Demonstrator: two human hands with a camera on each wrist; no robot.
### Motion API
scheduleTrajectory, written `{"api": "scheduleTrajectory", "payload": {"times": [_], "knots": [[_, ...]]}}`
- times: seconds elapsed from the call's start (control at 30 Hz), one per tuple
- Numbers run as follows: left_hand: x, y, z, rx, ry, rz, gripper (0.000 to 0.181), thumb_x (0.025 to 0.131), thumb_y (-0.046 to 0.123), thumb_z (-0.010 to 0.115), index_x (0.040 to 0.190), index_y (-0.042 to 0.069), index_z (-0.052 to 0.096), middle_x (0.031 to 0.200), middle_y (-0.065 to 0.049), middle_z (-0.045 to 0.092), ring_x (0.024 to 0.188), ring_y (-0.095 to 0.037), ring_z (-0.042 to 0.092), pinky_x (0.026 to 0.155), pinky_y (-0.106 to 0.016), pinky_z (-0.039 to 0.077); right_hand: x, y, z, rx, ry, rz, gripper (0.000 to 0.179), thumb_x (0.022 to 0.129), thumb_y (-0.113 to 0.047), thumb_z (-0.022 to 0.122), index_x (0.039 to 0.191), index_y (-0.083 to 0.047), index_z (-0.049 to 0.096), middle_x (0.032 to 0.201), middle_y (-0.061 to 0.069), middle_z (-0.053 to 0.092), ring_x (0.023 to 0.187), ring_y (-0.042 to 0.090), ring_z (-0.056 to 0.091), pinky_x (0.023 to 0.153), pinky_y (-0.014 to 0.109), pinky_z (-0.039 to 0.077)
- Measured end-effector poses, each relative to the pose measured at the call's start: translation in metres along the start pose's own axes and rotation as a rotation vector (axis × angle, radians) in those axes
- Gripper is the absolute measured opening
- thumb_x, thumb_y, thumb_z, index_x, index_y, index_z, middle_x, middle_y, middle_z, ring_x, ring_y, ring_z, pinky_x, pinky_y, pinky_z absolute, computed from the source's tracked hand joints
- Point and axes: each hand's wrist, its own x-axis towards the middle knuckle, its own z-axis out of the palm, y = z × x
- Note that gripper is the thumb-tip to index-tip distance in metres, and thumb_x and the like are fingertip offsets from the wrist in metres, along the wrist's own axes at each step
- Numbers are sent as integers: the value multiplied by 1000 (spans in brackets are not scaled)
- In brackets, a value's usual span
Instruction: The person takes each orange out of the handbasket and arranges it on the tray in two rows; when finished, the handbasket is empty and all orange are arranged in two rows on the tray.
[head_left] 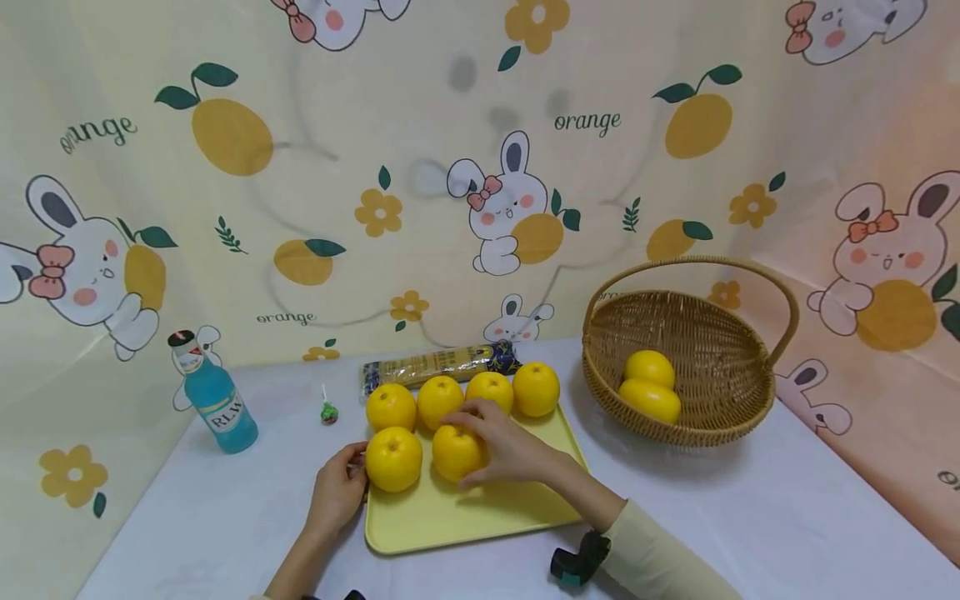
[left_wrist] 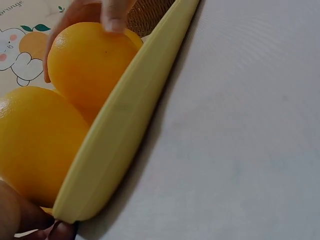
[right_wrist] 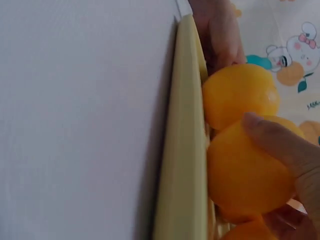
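My right hand (head_left: 498,446) grips an orange (head_left: 455,454) over the yellow tray (head_left: 450,529), thumb on the near side and fingers across the far side. The right wrist view shows this held orange (right_wrist: 250,170) close beside another one (right_wrist: 240,95). At the tray's left edge, my left hand (head_left: 337,487) pinches the rim, its fingers partly hidden below. Right by that hand sits the front-left orange (head_left: 393,460). Behind, several more oranges (head_left: 441,402) stand in a row along the tray's back.
A wicker basket (head_left: 720,358) with a tall handle holds two oranges (head_left: 649,401) to the right. Behind the tray lies a long printed packet (head_left: 435,365). On the left stand a blue bottle (head_left: 221,404) and a small green lollipop (head_left: 328,412). A patterned cloth (head_left: 420,108) hangs behind.
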Motion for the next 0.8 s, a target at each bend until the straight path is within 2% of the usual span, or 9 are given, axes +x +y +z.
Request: {"api": "scheduleTrajectory", "payload": {"times": [0.1,0.17,0.43,0.57,0.8], "knots": [[2,1,-1,0,-1,7,34,86,-3,52,119,-5,56,95,-15,59,70,-17,51,53,-23,45,-2,2,-5,-28,-48,-26,86,68,-34,82,141,-27,37,137,4,36,123,19,36,101,40,36],[3,2,-1,-2,1,13,34,86,-3,51,119,-5,56,95,-15,59,70,-17,52,53,-23,46,-2,3,-7,-38,-52,-48,88,68,-29,82,142,-26,35,138,4,36,124,19,35,103,39,34],[4,2,-5,3,-6,5,34,86,-3,51,119,-5,56,95,-15,59,71,-18,52,54,-23,46,3,4,1,3,56,-79,81,65,-25,84,133,-14,41,132,2,43,124,17,38,105,36,31],[2,1,-5,1,-13,-8,35,86,-3,51,120,-5,55,96,-15,59,72,-18,52,54,-23,46,7,2,8,1,91,-70,78,65,-25,85,130,-14,43,130,5,41,122,20,38,103,38,34],[0,2,-3,-8,-20,-16,35,86,-3,51,121,-6,54,96,-16,59,72,-19,52,54,-23,46,7,-2,12,-5,103,-49,79,66,-25,84,131,-17,40,125,7,37,115,20,38,96,38,41]]}}
